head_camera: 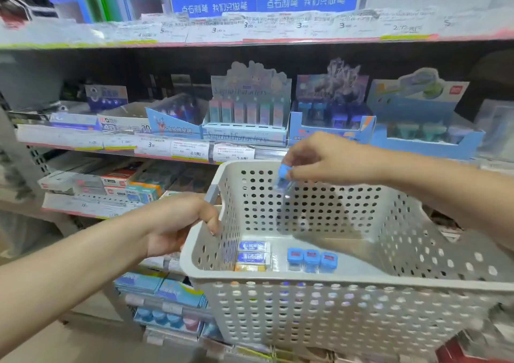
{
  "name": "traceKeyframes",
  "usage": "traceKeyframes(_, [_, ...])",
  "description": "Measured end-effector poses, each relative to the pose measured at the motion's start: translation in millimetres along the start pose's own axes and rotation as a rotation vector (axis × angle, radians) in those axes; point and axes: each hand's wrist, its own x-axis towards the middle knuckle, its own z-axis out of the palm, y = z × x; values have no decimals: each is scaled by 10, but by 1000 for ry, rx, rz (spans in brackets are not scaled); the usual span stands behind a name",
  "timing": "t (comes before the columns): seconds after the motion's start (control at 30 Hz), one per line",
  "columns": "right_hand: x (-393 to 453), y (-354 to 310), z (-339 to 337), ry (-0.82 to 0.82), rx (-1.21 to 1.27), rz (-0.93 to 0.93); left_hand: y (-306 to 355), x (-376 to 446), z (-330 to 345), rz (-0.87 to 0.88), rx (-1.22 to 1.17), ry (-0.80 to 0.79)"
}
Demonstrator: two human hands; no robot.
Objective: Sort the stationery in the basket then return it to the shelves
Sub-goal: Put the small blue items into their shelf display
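Left hand (178,223) curled round rim of perforated white plastic basket (347,304); right hand (322,158) pinching small blue-capped clear case (283,180), three alike (312,259) inside

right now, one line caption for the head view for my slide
Left hand grips the perforated basket while the right hand pinches a blue-capped item above it.

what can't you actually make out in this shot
Head view only:
- Item pinched by right hand: blue cap shows, body motion-blurred.
- Eraser packs in basket: print too small.
- Yellow pack beneath them: mostly covered.
- Left hand fingertips: hidden behind the rim.
- Shelf price tags: blurred.
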Motion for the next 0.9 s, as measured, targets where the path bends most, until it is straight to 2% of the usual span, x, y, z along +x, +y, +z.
traceKeyframes(0.13, [64,151,-435,233,75,6,74,36,-73,4,21,-9])
traceKeyframes(0.23, [192,359,-587,371,-23,53,110,59,-122,22,11,-29])
traceKeyframes(0.3, [310,488,-621,404,-133,102,119,88,-165,24,26,-32])
traceKeyframes(0.4, [508,618,-611,379,-274,165,145,119,-207,11,23,-53])
traceKeyframes(0.57, [724,643,-582,338,-318,214,196,163,-255,29,-2,-124])
traceKeyframes(0.9, [947,558,-593,256,-453,288,268,258,-318,64,32,-124])
